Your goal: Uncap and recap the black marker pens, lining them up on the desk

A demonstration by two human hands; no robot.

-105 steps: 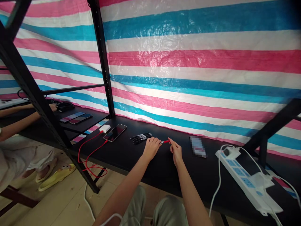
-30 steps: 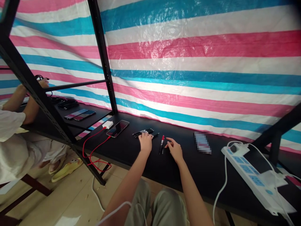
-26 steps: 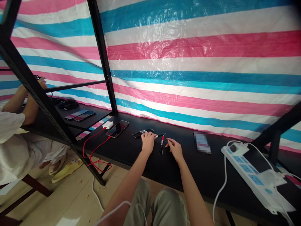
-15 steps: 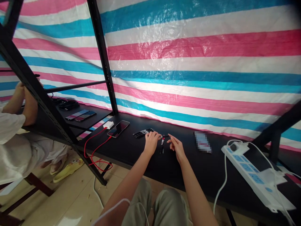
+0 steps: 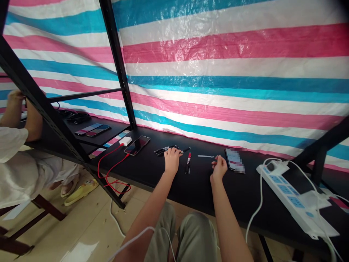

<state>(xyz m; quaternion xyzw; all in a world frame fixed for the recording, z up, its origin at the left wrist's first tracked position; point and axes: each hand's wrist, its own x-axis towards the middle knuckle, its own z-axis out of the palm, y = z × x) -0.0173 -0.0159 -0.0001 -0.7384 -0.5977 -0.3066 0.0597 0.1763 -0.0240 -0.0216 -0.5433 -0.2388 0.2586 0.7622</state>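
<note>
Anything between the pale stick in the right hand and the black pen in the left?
Nothing visible stands between the pale stick in the right hand and the black pen in the left hand. The red-tipped pen lies close by, nearer the wearer, outside that gap.

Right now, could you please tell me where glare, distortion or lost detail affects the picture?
Head view: glare speckles the striped sheet; head view: the power strip seems stretched by the wide lens; head view: blocky pixels hide part of the phone; head view: the thin stick in the right hand is too small for fine detail.
</note>
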